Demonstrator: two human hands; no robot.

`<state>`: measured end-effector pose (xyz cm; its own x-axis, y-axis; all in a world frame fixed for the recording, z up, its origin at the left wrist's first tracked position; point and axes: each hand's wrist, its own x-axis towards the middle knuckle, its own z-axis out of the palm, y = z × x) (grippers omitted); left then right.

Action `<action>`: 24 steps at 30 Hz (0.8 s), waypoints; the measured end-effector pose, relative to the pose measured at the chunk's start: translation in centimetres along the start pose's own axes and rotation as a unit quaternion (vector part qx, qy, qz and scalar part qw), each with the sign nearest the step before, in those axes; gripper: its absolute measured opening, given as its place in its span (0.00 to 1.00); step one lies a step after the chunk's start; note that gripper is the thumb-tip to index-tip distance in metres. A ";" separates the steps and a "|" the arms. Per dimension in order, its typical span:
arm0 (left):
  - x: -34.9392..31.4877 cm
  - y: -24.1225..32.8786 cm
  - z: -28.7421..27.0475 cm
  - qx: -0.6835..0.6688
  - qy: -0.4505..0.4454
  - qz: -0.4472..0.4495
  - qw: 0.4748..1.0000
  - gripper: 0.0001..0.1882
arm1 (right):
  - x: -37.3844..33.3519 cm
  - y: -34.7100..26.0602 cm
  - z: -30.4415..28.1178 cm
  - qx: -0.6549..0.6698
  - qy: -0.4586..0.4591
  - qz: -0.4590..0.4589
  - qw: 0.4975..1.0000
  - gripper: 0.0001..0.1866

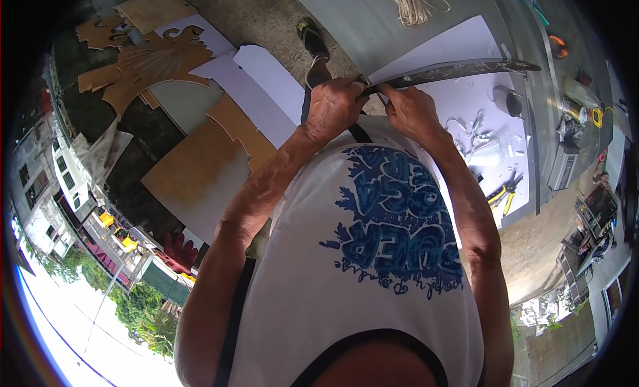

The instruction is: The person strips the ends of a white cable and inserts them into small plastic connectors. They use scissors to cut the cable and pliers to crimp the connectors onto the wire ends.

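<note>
A: What's in the hands?

B: A long, thin dark strip (459, 71), slightly curved, with a pale cut-out pattern along it. Near end sits at chest height, just above the white shirt (373, 267). Far end reaches out to the right over the white sheet (459, 44) on the grey table (359, 17).

A: Left hand?

B: Left hand (331, 108) is curled shut, fingers pressed around the near end of the strip. Knuckles face up, so I can't see the fingertips.

A: Right hand?

B: Right hand (411, 109) is just beside the left, almost touching it. It pinches the strip a little further along, thumb side up. Both hands are closed on the same strip.

A: Is the strip resting on anything?

B: Can't tell. It lies across the sheet in this view, but whether it touches the sheet is not clear.

A: What's around it?

B: On the sheet to the right: small shiny scraps (476, 130) and yellow-handled pliers (500, 195) near the sheet's lower edge. A coil of pale cord (413, 4) lies at the top of the table. On the floor to the left: brown cut-out panels (156, 64) with ornate edges, and plain white boards (259, 87). A foot in a dark sandal (313, 40) shows above the left hand.
</note>
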<state>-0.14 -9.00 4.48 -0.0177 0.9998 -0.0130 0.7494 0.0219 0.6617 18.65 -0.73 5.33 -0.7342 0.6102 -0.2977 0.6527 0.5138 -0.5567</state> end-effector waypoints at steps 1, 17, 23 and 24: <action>0.0 -0.1 0.1 -0.002 0.003 0.002 1.000 0.08 | 0.1 0.1 0.2 -0.009 -0.002 -0.001 1.000 0.19; 0.9 -0.6 1.1 0.006 -0.026 0.020 0.999 0.11 | -1.1 0.3 1.7 0.008 0.127 0.000 0.992 0.16; 1.4 0.7 -0.3 0.008 -0.075 -0.002 0.997 0.13 | -4.3 2.2 1.6 0.166 0.264 0.097 0.945 0.13; 1.5 0.7 -0.5 0.005 -0.085 -0.004 0.996 0.14 | -4.7 2.8 1.9 0.202 0.262 0.135 0.934 0.13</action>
<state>-0.01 -7.46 5.33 0.0879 0.9856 -0.1445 0.7558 0.0285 0.6542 23.55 -3.32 3.72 -0.2921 0.9503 -0.1080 0.5997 0.0940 -0.7947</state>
